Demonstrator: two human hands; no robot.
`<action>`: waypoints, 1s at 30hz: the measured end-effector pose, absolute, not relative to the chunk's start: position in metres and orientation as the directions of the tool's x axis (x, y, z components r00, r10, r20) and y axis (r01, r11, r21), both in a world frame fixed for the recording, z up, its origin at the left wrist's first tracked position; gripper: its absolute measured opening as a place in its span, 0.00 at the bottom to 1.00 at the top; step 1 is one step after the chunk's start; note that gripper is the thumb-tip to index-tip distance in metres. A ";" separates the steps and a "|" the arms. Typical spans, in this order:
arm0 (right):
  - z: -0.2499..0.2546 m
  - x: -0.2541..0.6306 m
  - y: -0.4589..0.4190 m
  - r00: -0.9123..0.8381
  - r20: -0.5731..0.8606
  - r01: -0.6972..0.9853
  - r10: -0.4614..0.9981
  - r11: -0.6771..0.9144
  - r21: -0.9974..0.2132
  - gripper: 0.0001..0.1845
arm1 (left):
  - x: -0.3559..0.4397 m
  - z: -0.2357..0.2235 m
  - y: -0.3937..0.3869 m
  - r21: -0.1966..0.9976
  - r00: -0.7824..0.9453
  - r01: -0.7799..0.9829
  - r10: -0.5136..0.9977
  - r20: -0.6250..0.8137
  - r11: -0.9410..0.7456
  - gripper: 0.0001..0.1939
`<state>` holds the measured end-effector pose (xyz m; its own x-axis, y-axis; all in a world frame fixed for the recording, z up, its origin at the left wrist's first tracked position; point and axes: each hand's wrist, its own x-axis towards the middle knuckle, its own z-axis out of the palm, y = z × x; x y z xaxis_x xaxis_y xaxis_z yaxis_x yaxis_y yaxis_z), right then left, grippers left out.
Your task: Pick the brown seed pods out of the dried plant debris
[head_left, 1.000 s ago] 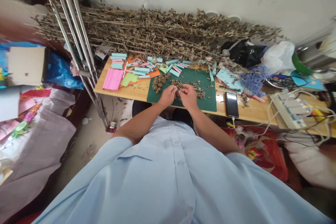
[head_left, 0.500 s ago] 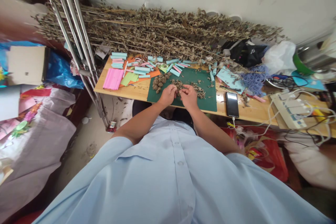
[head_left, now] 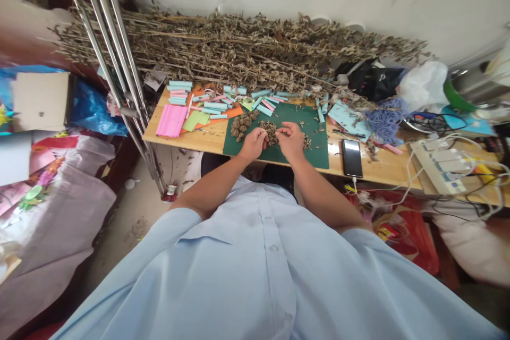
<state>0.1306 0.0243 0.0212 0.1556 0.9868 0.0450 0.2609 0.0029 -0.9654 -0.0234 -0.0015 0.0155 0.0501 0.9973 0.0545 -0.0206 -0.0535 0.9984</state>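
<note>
On the green mat (head_left: 279,156), my left hand (head_left: 255,143) is closed, its thumb and fingers pinched together at the near side of a small heap of dried leaf bits (head_left: 270,130). What it pinches is too small to make out. My right hand (head_left: 290,141) is closed in a pinch at the heap's right side, a little apart from the left; its contents cannot be made out either. Several rolled brown leaf balls (head_left: 240,128) lie left of the heap. Loose dried crumbs (head_left: 306,141) lie just right of my right hand, partly hidden by it.
Long dried leafy stalks (head_left: 247,42) lie along the wall behind. Blue and pink paper rolls (head_left: 215,106) and a pink sheet (head_left: 172,120) are at the left. A phone (head_left: 352,158), purple yarn (head_left: 385,121) and a power strip (head_left: 438,162) lie rightward. Metal crutches (head_left: 115,58) lean at the left.
My right hand has shifted slightly right, away from the left hand, showing more of the heap between them. My left hand has stayed almost in place.
</note>
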 end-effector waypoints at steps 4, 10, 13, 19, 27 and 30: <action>0.021 0.133 0.029 0.152 0.036 0.277 0.988 -0.007 -0.961 0.24 | -0.024 0.014 -0.002 0.997 0.048 -0.011 0.996 0.079 -0.078 0.13; 0.025 0.135 0.025 0.161 -0.005 0.205 0.987 -0.038 -0.978 0.21 | -0.025 0.010 -0.001 0.993 0.054 0.002 0.992 0.114 -0.114 0.13; 0.028 0.133 0.016 0.154 0.026 0.215 0.988 -0.008 -0.977 0.20 | -0.025 0.010 -0.001 0.996 0.053 -0.002 0.995 0.090 -0.090 0.13; 0.024 0.125 -0.004 -0.050 0.034 0.261 0.998 0.046 -0.964 0.24 | -0.026 0.010 -0.001 0.994 0.056 0.006 0.992 0.110 -0.111 0.13; 0.021 0.126 -0.008 -0.055 0.069 0.302 0.996 0.082 -0.950 0.22 | -0.027 0.014 -0.003 0.996 0.067 -0.010 0.994 0.091 -0.090 0.14; 0.026 0.129 -0.019 -0.085 0.070 0.302 0.994 0.092 -0.949 0.22 | -0.027 0.015 -0.003 0.994 0.043 -0.094 0.997 0.067 -0.062 0.15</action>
